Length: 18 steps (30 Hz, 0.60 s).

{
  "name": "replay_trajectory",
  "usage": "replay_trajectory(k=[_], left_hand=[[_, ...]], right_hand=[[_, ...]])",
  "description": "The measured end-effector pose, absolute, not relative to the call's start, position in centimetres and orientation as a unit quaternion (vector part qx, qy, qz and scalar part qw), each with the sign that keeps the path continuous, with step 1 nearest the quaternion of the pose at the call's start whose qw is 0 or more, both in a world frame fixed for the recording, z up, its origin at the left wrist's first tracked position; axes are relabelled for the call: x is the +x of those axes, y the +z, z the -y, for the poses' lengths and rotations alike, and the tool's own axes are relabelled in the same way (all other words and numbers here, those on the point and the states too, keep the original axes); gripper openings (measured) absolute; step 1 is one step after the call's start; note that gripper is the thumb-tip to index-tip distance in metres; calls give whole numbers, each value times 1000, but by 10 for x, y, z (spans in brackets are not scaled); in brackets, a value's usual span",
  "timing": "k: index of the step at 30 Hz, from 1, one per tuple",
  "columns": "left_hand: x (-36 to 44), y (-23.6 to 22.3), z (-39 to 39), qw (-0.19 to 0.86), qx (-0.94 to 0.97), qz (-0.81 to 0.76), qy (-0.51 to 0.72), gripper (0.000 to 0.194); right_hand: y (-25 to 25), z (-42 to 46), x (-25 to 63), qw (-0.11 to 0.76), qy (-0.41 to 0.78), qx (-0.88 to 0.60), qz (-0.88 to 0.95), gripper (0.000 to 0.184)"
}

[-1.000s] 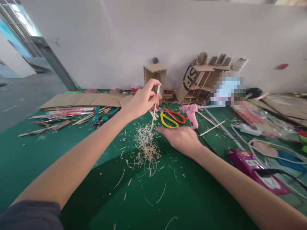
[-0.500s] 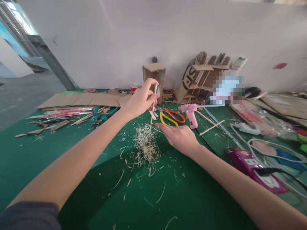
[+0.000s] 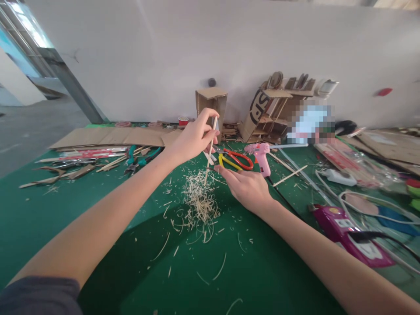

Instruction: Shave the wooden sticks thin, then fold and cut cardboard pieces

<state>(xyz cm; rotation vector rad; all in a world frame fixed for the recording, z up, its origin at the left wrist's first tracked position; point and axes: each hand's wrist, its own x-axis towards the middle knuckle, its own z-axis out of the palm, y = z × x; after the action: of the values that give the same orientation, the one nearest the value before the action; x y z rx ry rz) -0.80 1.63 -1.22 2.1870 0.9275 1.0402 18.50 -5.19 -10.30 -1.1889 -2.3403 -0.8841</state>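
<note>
At the left of the green table (image 3: 108, 262), we have a long piece of cardboard (image 3: 108, 136) lying flat, with wrapped sticks (image 3: 95, 154) and teal-handled pliers (image 3: 142, 161) in front of it. Farther right, beyond our left forearm, stands a small red spool (image 3: 183, 120). Our left hand (image 3: 193, 139) is closed to a pinch on a thin wooden stick (image 3: 211, 142), fingers near its upper end, the stick tilted steeply so that its lower end points down at a pile of pale shavings (image 3: 201, 199); we cannot tell whether it touches them. Behind this hand stands an open cardboard box (image 3: 211, 93). Next come scissors (image 3: 238, 158) with yellow and red handles, then our right hand (image 3: 247, 188), its fingers partly curled and their tips beside the stick's lower part — something narrow shows there, too small to name, and we cannot tell how firmly it is gripped. Just beyond the right hand lies a pink glue gun (image 3: 260, 156); at the far right, a purple power strip (image 3: 349, 236).
</note>
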Motion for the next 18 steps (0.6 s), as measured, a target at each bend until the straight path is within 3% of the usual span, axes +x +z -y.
replay_trajectory(k=[8,18], left_hand=[[-8,-13,-16,284,811,-340,383,33],[-7,-13,-16,289,809,-341,382,34]], right_hand=[[-97,60,178,81,-221,-386,892,44],[-100,55,180,184,-285,-446,828,49]])
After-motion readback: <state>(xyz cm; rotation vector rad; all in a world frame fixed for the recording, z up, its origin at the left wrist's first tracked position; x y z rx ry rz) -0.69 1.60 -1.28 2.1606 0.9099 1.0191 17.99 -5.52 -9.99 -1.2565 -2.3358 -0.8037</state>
